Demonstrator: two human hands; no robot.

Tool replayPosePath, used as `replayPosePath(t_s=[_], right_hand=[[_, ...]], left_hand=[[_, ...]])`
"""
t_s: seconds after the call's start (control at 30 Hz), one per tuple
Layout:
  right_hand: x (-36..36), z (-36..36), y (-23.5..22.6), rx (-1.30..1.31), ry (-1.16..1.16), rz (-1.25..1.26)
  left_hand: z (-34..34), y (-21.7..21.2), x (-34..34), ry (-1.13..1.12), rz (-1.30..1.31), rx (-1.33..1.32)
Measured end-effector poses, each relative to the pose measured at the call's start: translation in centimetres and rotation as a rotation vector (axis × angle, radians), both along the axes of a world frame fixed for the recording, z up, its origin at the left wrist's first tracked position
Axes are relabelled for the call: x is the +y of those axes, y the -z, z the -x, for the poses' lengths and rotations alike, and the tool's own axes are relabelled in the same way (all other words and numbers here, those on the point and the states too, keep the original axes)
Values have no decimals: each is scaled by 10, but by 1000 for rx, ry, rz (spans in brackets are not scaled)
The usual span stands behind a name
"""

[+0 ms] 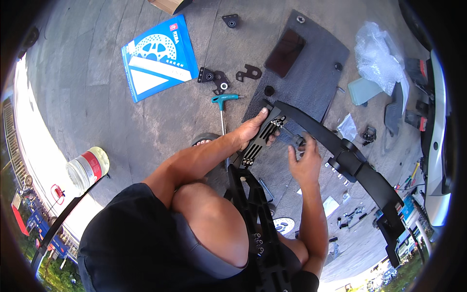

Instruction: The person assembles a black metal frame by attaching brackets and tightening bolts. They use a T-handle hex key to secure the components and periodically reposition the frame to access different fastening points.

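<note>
**Inspector:** Grey paving is serving as the work surface in the head view. What is lying about it?

**Me:** I am squatting on the concrete ground (97, 102). A dark felt mat (311, 73) is lying ahead of me, a blue flat box (158, 58) is lying to the left, and a teal-handled hex key (223, 104) is lying near my left wrist. Small black brackets (219, 78) are lying between the box and the mat.

**Inspector:** And your grip?

**Me:** My left hand (253, 129) is closing around the upper end of a slotted black plate (260, 141), thumb on its top edge, steadying it. My right hand (304, 163) is pinching a small dark fitting (297, 141) just beside the plate's bolts (277, 121); fingers are closed on it. A long black frame bar (340, 146) is running behind both hands.

**Inspector:** Advice for doing it well?

**Me:** In my judgement, I should be keeping the plate still and feeding the fitting in square, so no thread is crossing. I cannot tell whether it is already seated.
</note>
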State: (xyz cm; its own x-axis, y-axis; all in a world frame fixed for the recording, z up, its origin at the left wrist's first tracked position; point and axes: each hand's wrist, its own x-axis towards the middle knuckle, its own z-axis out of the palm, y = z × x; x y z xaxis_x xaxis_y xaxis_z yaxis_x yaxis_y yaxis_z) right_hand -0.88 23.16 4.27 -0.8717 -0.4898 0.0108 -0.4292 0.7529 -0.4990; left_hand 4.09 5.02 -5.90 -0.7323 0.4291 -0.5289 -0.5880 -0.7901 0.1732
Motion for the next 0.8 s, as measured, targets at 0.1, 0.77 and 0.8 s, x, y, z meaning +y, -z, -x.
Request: replayPosePath(t_s=[0.1, 0.77, 0.8], right_hand=[[-3, 2, -2, -23, 61, -1], [-1, -7, 6, -179, 169, -23], [-3, -4, 7, -192, 182, -33]], left_hand=[[0, 1, 0, 2, -19, -10], [-3, 3, 1, -3, -68, -32], [-3, 3, 1, -1, -59, -30]])
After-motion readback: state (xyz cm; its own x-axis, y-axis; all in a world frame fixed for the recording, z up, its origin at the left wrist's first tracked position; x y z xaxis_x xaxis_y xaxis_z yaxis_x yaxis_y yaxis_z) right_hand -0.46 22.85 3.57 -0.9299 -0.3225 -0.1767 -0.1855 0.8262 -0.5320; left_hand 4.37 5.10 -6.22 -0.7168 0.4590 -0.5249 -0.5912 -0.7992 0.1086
